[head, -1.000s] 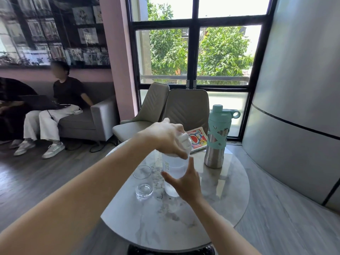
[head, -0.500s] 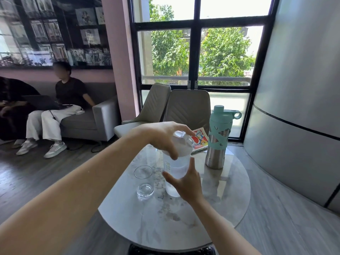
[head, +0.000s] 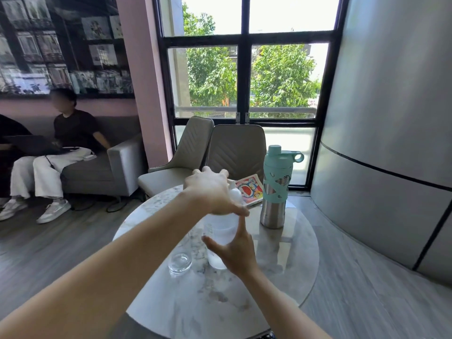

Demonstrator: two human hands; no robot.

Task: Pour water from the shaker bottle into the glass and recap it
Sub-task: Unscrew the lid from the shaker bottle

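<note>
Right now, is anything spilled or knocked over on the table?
No, nothing stands out. The shaker bottle stands upright with the left hand on its top and the right hand at its side. The glass beside it is upright, and the marble table shows no puddle.

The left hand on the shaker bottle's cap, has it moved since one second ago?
Yes. The left hand has turned on the cap; its fingers now point toward the steel bottle.
</note>
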